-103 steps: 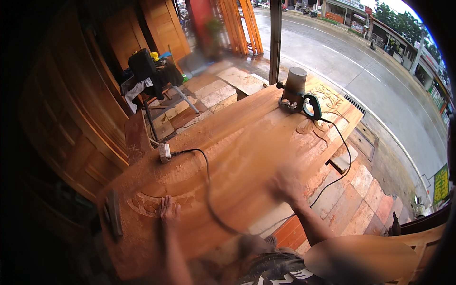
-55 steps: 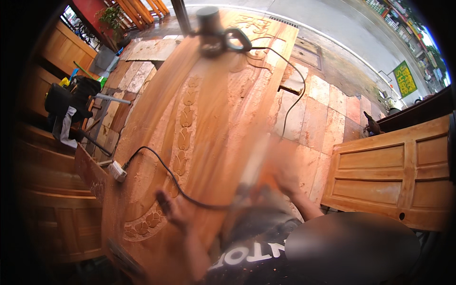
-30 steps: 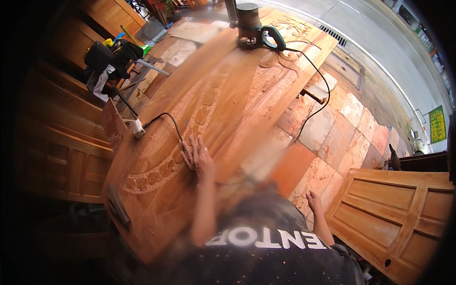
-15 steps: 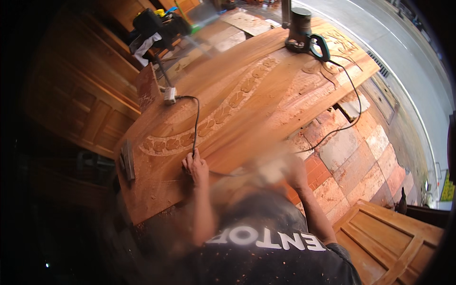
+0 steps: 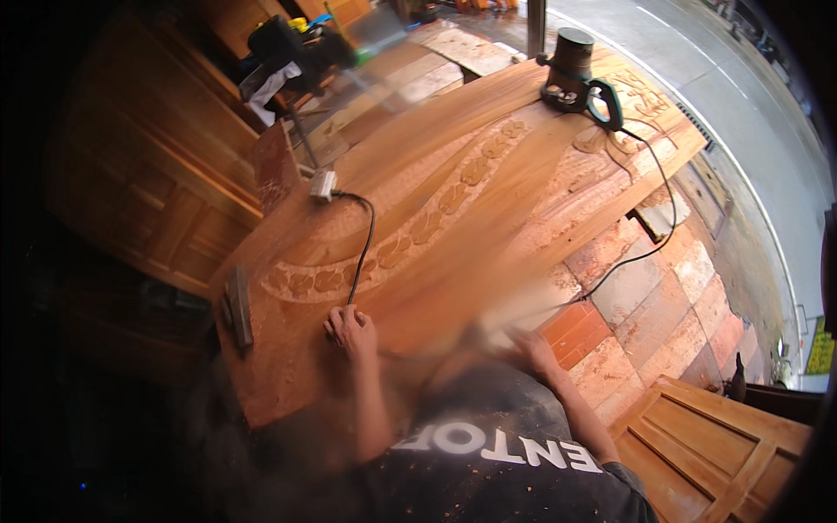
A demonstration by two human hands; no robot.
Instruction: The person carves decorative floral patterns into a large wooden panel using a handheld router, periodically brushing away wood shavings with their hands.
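Note:
My left hand (image 5: 350, 333) is closed on a black power cord (image 5: 361, 258) at the near left of a carved wooden panel (image 5: 410, 307). From there the cord runs up to a white socket box (image 5: 323, 185) lying on the panel. My right hand (image 5: 532, 354) is off the panel's near edge, in front of my dark shirt, its fingers loosely apart. Another stretch of cord passes close by it, partly lost in blur. At the far right of the panel a dark router (image 5: 571, 74) stands upright, its cord hanging over the edge.
A grey metal bar-like tool (image 5: 237, 307) lies at the panel's left end. Wooden doors lean at the left, and a paneled door (image 5: 711, 453) lies at lower right. Stone-coloured floor tiles (image 5: 628, 305) and a road (image 5: 697, 70) show at right. A black bag (image 5: 288, 52) sits at the back.
My right hand has come down and to the left, toward my body. My left hand stays on the cord, slightly lower in view. The whole view has shifted a little.

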